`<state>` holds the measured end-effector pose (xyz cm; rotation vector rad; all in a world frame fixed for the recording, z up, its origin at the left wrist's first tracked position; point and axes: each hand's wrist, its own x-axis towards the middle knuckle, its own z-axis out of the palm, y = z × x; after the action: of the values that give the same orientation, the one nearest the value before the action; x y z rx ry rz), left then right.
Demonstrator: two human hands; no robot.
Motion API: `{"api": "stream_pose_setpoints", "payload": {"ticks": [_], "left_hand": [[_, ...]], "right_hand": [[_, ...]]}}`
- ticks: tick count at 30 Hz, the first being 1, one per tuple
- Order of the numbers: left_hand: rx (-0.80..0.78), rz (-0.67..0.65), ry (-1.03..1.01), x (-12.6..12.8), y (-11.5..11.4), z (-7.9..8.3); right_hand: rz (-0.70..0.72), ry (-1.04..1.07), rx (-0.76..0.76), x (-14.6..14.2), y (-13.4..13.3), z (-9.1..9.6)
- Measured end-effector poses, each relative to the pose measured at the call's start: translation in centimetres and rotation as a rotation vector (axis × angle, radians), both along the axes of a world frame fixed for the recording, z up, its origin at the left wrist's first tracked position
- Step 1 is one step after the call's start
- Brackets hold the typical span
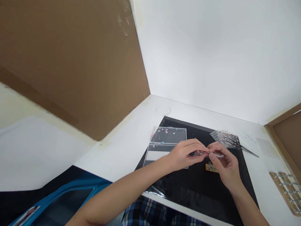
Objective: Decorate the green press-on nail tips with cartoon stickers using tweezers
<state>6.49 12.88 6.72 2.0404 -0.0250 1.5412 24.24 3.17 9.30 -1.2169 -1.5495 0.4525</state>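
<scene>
Both hands meet over the black mat [188, 185] and pinch a thin, shiny packet [199, 153] with reddish and multicoloured bits in it; its exact kind is hard to make out. My left hand [188, 153] grips its left end, fingers closed and pointing right. At the right end, my right hand [224, 160] pinches with thumb and fingers, its palm partly hidden. Just below the packet lies a small wooden strip [211, 168] with metal pieces, partly covered by my right hand. Left of the hands, an open clear plastic case [187, 133] holds tiny coloured gems [166, 131].
Behind my right hand, black tweezers [242, 147] lie across a clear sheet [217, 136] of colourful small dots. More wooden strips with metal pieces [285, 190] sit at the far right. A brown board [94, 62] stands on the left, and a white wall [211, 56] rises behind.
</scene>
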Motion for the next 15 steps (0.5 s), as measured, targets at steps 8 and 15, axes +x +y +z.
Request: {"api": "stream_pose_setpoints", "payload": {"ticks": [8, 15], "left_hand": [[0.283, 0.118, -0.022, -0.1, 1.2, -0.3], [0.402, 0.239, 0.011, -0.5, 1.7, 0.2]], "right_hand": [[0.015, -0.009, -0.008, -0.3, 0.0, 0.5], [-0.073, -0.159, 0.143, 0.2, -0.1, 0.8]]}}
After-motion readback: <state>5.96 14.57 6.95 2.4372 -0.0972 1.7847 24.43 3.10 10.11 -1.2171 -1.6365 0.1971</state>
